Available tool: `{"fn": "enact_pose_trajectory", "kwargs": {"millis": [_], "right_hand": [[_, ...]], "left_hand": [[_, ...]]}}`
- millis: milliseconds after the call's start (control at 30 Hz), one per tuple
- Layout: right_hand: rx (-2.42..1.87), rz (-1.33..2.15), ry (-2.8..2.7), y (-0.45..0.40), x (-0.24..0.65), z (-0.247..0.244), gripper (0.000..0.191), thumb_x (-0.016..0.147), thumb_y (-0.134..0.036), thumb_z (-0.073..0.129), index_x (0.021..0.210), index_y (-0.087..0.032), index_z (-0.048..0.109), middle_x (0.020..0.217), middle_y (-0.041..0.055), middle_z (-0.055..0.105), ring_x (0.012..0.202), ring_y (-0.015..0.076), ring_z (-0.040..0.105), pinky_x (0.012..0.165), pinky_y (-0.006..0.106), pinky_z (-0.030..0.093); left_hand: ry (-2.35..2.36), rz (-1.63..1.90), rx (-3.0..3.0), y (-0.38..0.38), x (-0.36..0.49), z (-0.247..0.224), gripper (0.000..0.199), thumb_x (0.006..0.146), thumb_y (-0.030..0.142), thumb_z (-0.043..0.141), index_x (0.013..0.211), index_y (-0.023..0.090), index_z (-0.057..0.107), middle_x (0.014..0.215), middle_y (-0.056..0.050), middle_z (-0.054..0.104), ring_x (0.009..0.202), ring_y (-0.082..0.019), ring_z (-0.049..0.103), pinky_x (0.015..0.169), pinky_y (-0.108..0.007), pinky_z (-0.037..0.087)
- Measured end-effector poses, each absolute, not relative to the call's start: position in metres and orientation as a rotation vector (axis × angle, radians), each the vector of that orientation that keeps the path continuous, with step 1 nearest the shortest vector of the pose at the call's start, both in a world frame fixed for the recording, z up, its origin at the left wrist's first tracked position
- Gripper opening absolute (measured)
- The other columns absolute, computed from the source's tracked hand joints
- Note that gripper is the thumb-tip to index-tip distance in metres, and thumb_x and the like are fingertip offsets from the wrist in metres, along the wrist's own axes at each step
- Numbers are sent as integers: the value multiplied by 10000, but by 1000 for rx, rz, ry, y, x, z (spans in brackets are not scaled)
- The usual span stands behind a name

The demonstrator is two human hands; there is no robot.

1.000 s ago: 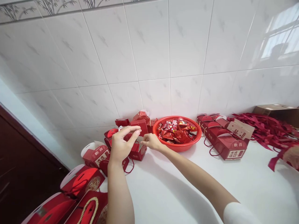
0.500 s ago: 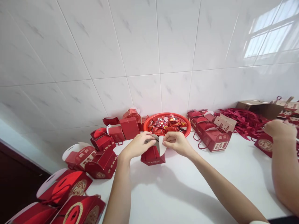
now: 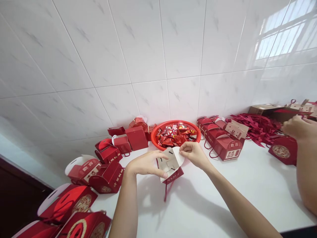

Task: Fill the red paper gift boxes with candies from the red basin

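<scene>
The open box (image 3: 174,167) is tilted above the worktop (image 3: 203,205), in front of the red basket (image 3: 154,135). The left hand (image 3: 148,163) grasps its left side, fingers across the opening; the right hand (image 3: 194,153) pinches the rounded flap (image 3: 178,155). The worktop is white, against a glossy marbled tile wall (image 3: 183,39) reflecting a barred window. Wrapped packets (image 3: 170,134) fill the basket. Red boxes (image 3: 109,178) line the left; a box row (image 3: 226,150) stands to the right, beside dark red ribbons (image 3: 256,127) and a cardboard carton (image 3: 264,109). The front box of the right row reads "歡喜" above "囍"; gold lettering on the open box is illegible. The left hand covers part of the open box. Another person's hand (image 3: 297,129) is at the right, its forearm cut off by the frame edge
</scene>
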State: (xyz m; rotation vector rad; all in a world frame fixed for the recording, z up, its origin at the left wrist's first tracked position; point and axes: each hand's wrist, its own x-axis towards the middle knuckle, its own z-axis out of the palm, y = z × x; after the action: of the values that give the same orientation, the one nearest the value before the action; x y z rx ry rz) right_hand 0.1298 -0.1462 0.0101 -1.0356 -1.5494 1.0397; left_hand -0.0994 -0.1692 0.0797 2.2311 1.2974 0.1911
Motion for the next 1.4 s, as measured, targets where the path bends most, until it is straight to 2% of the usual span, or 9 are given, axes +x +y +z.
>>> {"fn": "enact_pose_trajectory", "kwargs": {"millis": [67, 300, 433, 567, 700, 800, 933, 1167, 1400], "right_hand": [[-1032, 1035, -1527, -145, 130, 6, 118, 661, -300, 643, 681, -189, 606, 659, 11, 655, 611, 160, 617, 557, 256, 444], [-1088, 968, -1674, -140, 128, -8, 122, 725, -314, 622, 714, -197, 588, 722, 21, 663, 690, 176, 625, 646, 292, 480], [-1284, 786, -1880, -144, 125, -13, 259, 753, -434, 700, 819, -204, 601, 815, 22, 671, 721, 185, 605, 660, 304, 453], [-1324, 804, -2089, -151, 128, -10, 482, 656, -479, 817, 1001, -214, 610, 896, 26, 685, 776, 210, 616, 657, 293, 440], [-1212, 995, -2248, -158, 137, -6, 753, 595, -457, 869, 1248, -218, 580, 1168, 92, 684, 1030, 290, 633, 833, 357, 482], [-1217, 1046, -2313, -162, 140, -6, 960, 575, -455, 880, 1423, -247, 481, 1391, 122, 580, 1238, 344, 548, 978, 408, 444], [-1221, 1100, -2363, -163, 140, -10, 1043, 609, -481, 856, 1513, -281, 377, 1475, 108, 515, 1312, 347, 499, 1038, 423, 414], [-1263, 1105, -2371, -159, 149, -14, 1069, 617, -532, 840, 1538, -321, 340, 1425, 96, 567, 1263, 344, 541, 1014, 412, 432], [-1480, 1074, -2380, -161, 171, -1, 1077, 624, -515, 840, 1546, -259, 345, 1373, 143, 596, 1194, 350, 580, 969, 408, 459]], "left_hand": [[1259, 200, 2235, -169, -99, 79, 722, 599, 496, 839, 1265, 298, 644, 1316, -45, 646, 1220, -324, 579, 951, -343, 479], [1199, 203, 2162, -160, -96, 67, 645, 587, 414, 834, 1186, 299, 625, 1136, 3, 707, 1068, -283, 656, 801, -291, 520], [1373, 136, 2113, -155, -93, 61, 551, 730, 508, 705, 1218, 265, 627, 1304, -58, 657, 1194, -321, 608, 865, -318, 507], [1515, 57, 2070, -152, -92, 60, 631, 826, 595, 570, 1330, 216, 576, 1457, -113, 545, 1301, -336, 536, 986, -361, 461], [1450, 44, 2123, -149, -105, 62, 820, 656, 576, 756, 1368, 219, 559, 1445, -114, 557, 1313, -349, 524, 1020, -356, 456], [1337, 115, 2097, -145, -122, 61, 899, 546, 481, 845, 1367, 252, 560, 1380, -80, 611, 1253, -321, 573, 1011, -341, 473], [1291, 128, 1880, -139, -138, 55, 903, 506, 364, 853, 1351, 249, 556, 1266, -73, 670, 1126, -287, 643, 897, -339, 544], [1330, 18, 1675, -124, -130, 40, 743, 479, 263, 831, 1191, 204, 628, 1060, -79, 695, 900, -264, 697, 622, -287, 580], [1226, 175, 1736, -115, -104, 26, 500, 530, 268, 810, 996, 181, 652, 970, -49, 672, 793, -217, 677, 526, -250, 558]]}}
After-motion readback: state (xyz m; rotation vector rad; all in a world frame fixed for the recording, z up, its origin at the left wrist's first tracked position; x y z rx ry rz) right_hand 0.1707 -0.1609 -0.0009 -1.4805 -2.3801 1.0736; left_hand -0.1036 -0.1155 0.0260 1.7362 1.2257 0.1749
